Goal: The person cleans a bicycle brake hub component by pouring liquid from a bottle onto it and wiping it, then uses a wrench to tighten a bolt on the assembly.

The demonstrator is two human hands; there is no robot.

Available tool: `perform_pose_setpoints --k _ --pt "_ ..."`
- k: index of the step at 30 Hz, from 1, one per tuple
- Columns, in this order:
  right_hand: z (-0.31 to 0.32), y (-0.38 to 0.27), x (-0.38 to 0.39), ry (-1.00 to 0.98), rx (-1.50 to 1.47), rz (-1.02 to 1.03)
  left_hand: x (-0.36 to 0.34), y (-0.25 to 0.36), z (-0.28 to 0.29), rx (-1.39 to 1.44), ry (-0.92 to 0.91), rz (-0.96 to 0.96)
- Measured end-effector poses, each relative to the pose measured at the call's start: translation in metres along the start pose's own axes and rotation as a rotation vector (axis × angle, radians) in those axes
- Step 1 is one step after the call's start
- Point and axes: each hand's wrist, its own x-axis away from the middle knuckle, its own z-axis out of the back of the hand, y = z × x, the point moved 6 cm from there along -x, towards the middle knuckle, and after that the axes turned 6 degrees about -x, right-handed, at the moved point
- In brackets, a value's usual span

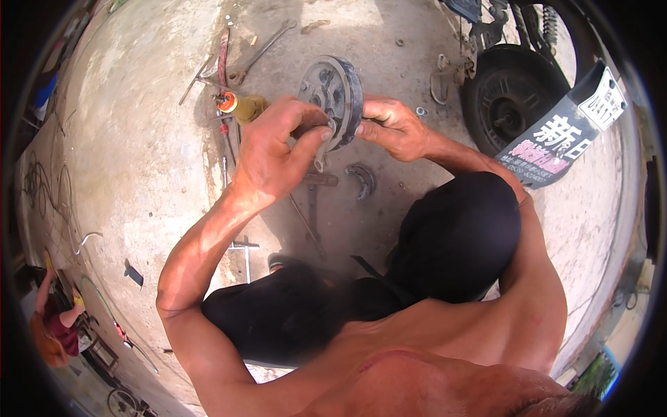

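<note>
I hold a round grey brake plate [325,85] with a dark rim upright in front of me. My right hand [396,128] grips its right edge, with the thumb against the rim. My left hand [281,142] is closed at the plate's lower face, thumb and fingers pinched near a small metal lever [320,164] that sticks out below. The palm side hides part of the lever and what exactly the fingertips hold. On the ground beneath lies a curved brake shoe [361,181], and beside it a hammer [319,179].
Left of the plate lie a yellow bottle with an orange cap [244,108], a wrench [267,48] and a T-handle tool [196,80]. Another T-handle wrench [246,254] is near my left knee. A vehicle wheel [511,101] and a dark mudflap [566,139] stand at right. Someone sits far left.
</note>
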Motion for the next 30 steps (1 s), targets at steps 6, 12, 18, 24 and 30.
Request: perform_pose_setpoints --k 6,12,18,24,30 --pt "0.001 0.016 0.000 -0.074 -0.342 -0.250 -0.005 0.014 -0.004 -0.283 -0.039 -0.300" --pt "-0.011 0.027 -0.004 -0.007 -0.313 -0.275 0.011 -0.012 0.017 -0.081 0.089 -0.137" --pt "-0.009 0.055 0.010 0.045 -0.312 -0.184 0.025 -0.015 0.014 -0.194 0.184 -0.282" --pt "-0.004 0.043 0.007 0.011 0.074 -0.177 0.030 -0.024 0.001 -0.265 0.187 -0.325" --pt "0.000 0.011 -0.003 0.000 0.570 0.267 0.017 -0.031 -0.010 -0.191 -0.005 -0.074"
